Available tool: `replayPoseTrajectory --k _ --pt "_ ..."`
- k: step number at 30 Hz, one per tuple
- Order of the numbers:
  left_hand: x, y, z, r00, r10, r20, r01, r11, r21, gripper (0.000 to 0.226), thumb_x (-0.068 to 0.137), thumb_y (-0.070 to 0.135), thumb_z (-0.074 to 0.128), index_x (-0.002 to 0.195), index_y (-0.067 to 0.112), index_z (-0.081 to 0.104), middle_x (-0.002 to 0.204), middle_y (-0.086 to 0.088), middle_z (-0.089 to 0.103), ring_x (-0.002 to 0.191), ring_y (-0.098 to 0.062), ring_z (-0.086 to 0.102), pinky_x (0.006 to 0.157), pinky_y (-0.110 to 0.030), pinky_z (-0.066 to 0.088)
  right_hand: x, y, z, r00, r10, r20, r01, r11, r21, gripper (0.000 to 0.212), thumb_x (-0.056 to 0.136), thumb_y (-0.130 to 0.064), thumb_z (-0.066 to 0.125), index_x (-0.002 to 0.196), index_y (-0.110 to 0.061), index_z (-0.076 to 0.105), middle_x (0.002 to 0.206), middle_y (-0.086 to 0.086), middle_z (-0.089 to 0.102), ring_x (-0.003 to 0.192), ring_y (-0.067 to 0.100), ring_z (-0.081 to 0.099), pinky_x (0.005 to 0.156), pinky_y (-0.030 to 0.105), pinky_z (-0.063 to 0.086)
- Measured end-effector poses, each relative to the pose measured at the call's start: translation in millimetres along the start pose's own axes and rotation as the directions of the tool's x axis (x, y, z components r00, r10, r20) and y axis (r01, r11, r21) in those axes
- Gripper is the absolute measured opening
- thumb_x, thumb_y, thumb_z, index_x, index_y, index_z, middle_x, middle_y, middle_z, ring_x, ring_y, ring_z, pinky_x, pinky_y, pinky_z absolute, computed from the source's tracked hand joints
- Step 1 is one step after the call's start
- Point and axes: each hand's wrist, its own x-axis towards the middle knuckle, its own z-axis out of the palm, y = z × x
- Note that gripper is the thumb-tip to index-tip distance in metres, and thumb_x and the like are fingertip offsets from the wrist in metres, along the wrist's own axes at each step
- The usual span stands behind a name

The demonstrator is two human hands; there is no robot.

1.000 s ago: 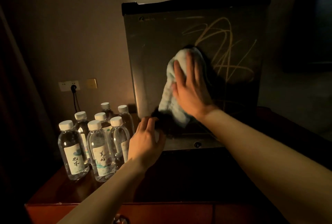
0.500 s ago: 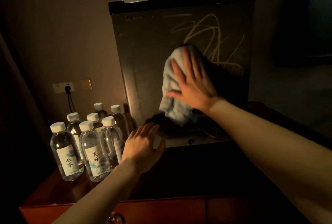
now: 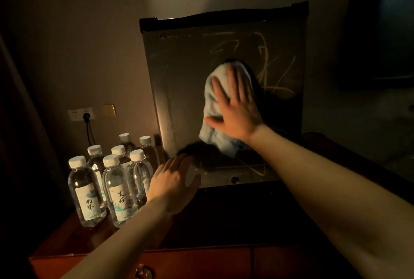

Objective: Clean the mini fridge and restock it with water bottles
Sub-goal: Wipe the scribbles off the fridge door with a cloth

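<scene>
Right hand: my right hand (image 3: 235, 108) lies flat at the centre of the frame, fingers straight and spread, palm pressing a light blue cloth (image 3: 212, 122) against the fridge door. Nothing is curled round the cloth; it is pinned by pressure alone.

Left hand: my left hand (image 3: 173, 185) sits lower, left of centre, fingers extended and relaxed, resting against the lower left corner of the door. It holds nothing.

Cloth: bunched, showing above my fingertips and hanging below my palm toward the lower part of the door.

Mini fridge: the mini fridge (image 3: 179, 81) fills the middle of the frame, door shut, dark trim along its top edge. It stands on the dark top of a reddish wooden cabinet (image 3: 201, 258).

Marks: pale yellow scribbles (image 3: 266, 63) cross the upper right of the door, just right of the cloth; a few more lines (image 3: 253, 166) run near the bottom edge.

Water bottles: seven clear water bottles (image 3: 116, 180) with white caps stand upright in a cluster at the lower left of the frame, just left of the fridge, on the cabinet top. The nearest one is just beside my left hand.

Wall: a socket (image 3: 81, 114) with a black plug sits at mid-left, above the bottles.
</scene>
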Motion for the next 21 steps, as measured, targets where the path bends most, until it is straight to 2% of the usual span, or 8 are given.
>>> replayPoseTrajectory --k 4,7,8,10,12,15,19,21 --pt "-0.7 2.0 0.7 0.999 0.041 -0.007 -0.041 0.998 0.045 0.068 0.084 0.061 0.033 0.138 0.025 0.052 0.138 0.003 0.056 0.127 -0.019 0.051 0.1 -0.037 0.044 -15.5 -8.8 8.4 0.998 -0.066 0.009 0.067 0.997 -0.043 0.089 0.092 -0.064 0.039 0.157 -0.011 0.009 0.159 0.032 0.002 0.148 0.047 0.003 0.118 0.057 0.014" --pt "-4.6 2.4 2.6 0.999 0.047 0.01 -0.048 0.996 0.077 0.066 0.086 0.061 0.035 0.137 0.025 0.053 0.137 0.002 0.057 0.127 -0.019 0.052 0.101 -0.037 0.043 -5.7 8.2 3.6 0.993 -0.112 0.024 0.114 0.988 -0.103 0.083 0.095 -0.061 0.038 0.157 -0.013 0.011 0.159 0.03 0.006 0.147 0.047 0.008 0.119 0.057 0.016" --pt "-5.2 2.3 3.0 0.999 0.048 0.011 -0.049 0.995 0.087 0.065 0.086 0.06 0.036 0.137 0.024 0.054 0.136 0.002 0.058 0.126 -0.019 0.053 0.101 -0.037 0.043 0.7 18.9 -2.0 0.996 -0.083 0.02 0.085 0.991 -0.101 0.081 0.096 -0.059 0.038 0.157 -0.014 0.012 0.159 0.03 0.007 0.147 0.047 0.009 0.12 0.056 0.014" --pt "-6.9 2.5 3.7 0.999 0.044 0.011 -0.045 0.993 0.108 0.063 0.086 0.059 0.038 0.135 0.023 0.057 0.132 0.001 0.061 0.123 -0.02 0.056 0.099 -0.036 0.045 17.3 45.4 -15.8 0.995 0.075 0.069 -0.072 0.997 -0.039 0.079 0.098 -0.057 0.037 0.157 -0.017 0.004 0.16 0.03 -0.003 0.147 0.049 0.001 0.118 0.057 0.005" --pt "-5.9 2.3 3.7 0.999 0.048 -0.001 -0.048 0.991 0.128 0.063 0.086 0.059 0.039 0.133 0.022 0.058 0.13 0.0 0.063 0.12 -0.02 0.058 0.096 -0.036 0.047 32.9 71.8 -31.0 0.975 0.197 0.104 -0.195 0.98 -0.028 0.079 0.099 -0.056 0.032 0.156 -0.018 -0.006 0.159 0.03 -0.012 0.146 0.05 -0.006 0.118 0.06 0.008" --pt "-4.8 5.7 1.1 0.999 0.052 -0.018 -0.049 0.993 0.103 0.064 0.085 0.059 0.038 0.134 0.022 0.057 0.131 0.0 0.062 0.122 -0.021 0.058 0.096 -0.038 0.048 38.1 90.5 -45.4 0.972 0.182 0.148 -0.178 0.983 -0.038 0.079 0.099 -0.057 0.029 0.155 -0.019 -0.011 0.158 0.027 -0.018 0.146 0.049 -0.01 0.117 0.062 0.017" --pt "-6.4 20.7 -0.3 0.997 0.075 -0.024 -0.072 0.992 0.1 0.066 0.086 0.059 0.037 0.139 0.023 0.053 0.137 0.0 0.058 0.126 -0.021 0.055 0.1 -0.039 0.046 21.9 73.7 -36.9 0.967 0.232 0.104 -0.233 0.972 0.006 0.077 0.099 -0.047 0.04 0.157 -0.016 -0.001 0.159 0.029 -0.013 0.146 0.049 -0.008 0.118 0.056 0.002" --pt "-7.1 22.2 1.1 0.995 0.088 -0.037 -0.084 0.99 0.112 0.065 0.086 0.059 0.038 0.136 0.021 0.056 0.135 -0.001 0.06 0.123 -0.02 0.057 0.099 -0.037 0.046 6.7 55.4 -20.9 0.966 0.254 0.054 -0.257 0.965 0.059 0.078 0.095 -0.045 0.045 0.157 -0.015 0.009 0.159 0.031 -0.005 0.146 0.05 -0.002 0.119 0.056 0.002"
